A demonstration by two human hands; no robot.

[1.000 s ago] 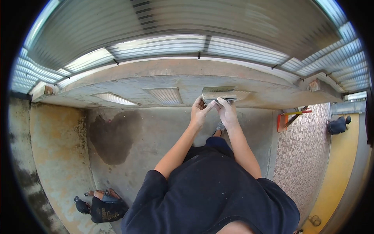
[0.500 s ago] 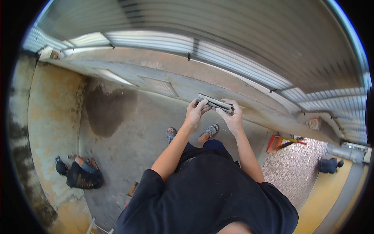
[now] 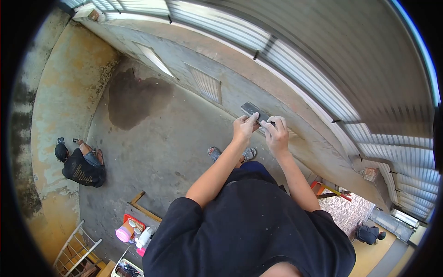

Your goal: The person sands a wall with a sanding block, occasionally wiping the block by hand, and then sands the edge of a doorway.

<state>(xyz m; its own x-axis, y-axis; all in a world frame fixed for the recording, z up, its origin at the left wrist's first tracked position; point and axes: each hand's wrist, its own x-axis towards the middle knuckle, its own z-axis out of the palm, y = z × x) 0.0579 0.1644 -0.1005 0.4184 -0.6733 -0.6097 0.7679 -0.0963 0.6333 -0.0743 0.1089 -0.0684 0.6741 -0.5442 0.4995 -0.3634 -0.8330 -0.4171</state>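
Observation:
My left hand (image 3: 243, 129) and my right hand (image 3: 278, 134) are raised in front of me, both closed on a dark grey, flat rectangular sanding block (image 3: 249, 108). Its broad dark face is turned up, and the far left end sticks out past my left fingers. The left thumb presses on that face. At the near right end, the fingers of my right hand are bent over the block and hide part of it. Pale dust coats the fingers of both hands. Beyond the block stands a grey plastered wall (image 3: 258, 97).
A person (image 3: 83, 167) crouches by the left wall; another person (image 3: 368, 234) is at the far right. At lower left are a metal ladder-like frame (image 3: 76, 249), a red tray (image 3: 128, 217) with containers and an L-shaped wooden piece (image 3: 146, 212). A dark patch (image 3: 134, 104) marks the floor.
My view has swung round, bringing the lower-left items into sight. The block has tilted from edge-on to show its broad face, and my right fingers have shifted on it.

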